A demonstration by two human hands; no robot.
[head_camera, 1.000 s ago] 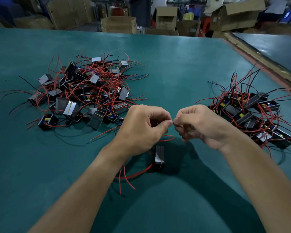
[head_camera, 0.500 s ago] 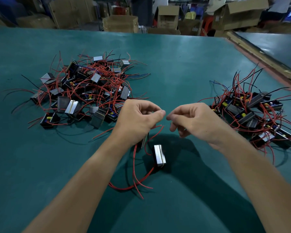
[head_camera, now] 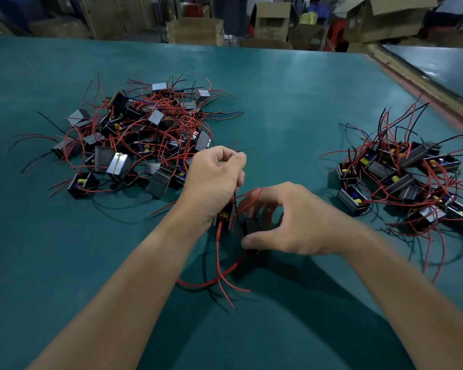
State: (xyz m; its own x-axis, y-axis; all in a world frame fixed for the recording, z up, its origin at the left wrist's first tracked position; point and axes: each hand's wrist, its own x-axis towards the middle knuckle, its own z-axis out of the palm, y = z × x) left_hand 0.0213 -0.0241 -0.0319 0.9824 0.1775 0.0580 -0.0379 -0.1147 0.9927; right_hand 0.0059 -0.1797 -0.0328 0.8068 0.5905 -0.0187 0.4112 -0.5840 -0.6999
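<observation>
Here we use our left hand (head_camera: 214, 180) and right hand (head_camera: 297, 231).
Left fingers pinch wires (head_camera: 217, 244); right fingers curl round a black box (head_camera: 251, 225).

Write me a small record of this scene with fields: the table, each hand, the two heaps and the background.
table: dark green work table
left hand: holds by its wires a small open black module with a yellow part, which hangs below it
right hand: thumb and fingers curl round a small black rectangular box
left heap: large tangled heap of black and silver modules with red wires
right heap: smaller heap of similar wired modules
background: brown cardboard boxes
</observation>
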